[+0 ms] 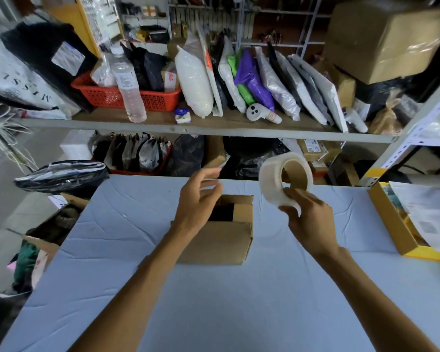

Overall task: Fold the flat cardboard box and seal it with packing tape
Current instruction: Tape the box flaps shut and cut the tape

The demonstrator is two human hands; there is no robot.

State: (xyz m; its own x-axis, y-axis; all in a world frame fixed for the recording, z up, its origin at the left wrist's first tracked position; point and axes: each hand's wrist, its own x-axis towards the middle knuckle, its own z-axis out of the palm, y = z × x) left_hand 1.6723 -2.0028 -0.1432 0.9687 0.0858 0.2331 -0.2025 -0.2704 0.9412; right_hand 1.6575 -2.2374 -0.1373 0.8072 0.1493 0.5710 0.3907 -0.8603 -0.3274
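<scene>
Box (217, 235) stands erected at the middle of the table (137, 288), its top flaps not yet closed, one far flap raised and a dark gap showing inside. Right hand (308, 214) grips the tape roll (286, 179) by its lower rim, raised above and to the right of the box. Left hand (198, 199) hovers over the box's left top edge, fingers loosely spread, holding nothing. Judgement: the free tape end needs finding and peeling before the flaps are pressed flat; the left hand should hold both flaps level while tape is laid along the seam. Tape end cannot be made out. Left flap lies hidden behind the left hand; box contents are indistinct.
</scene>
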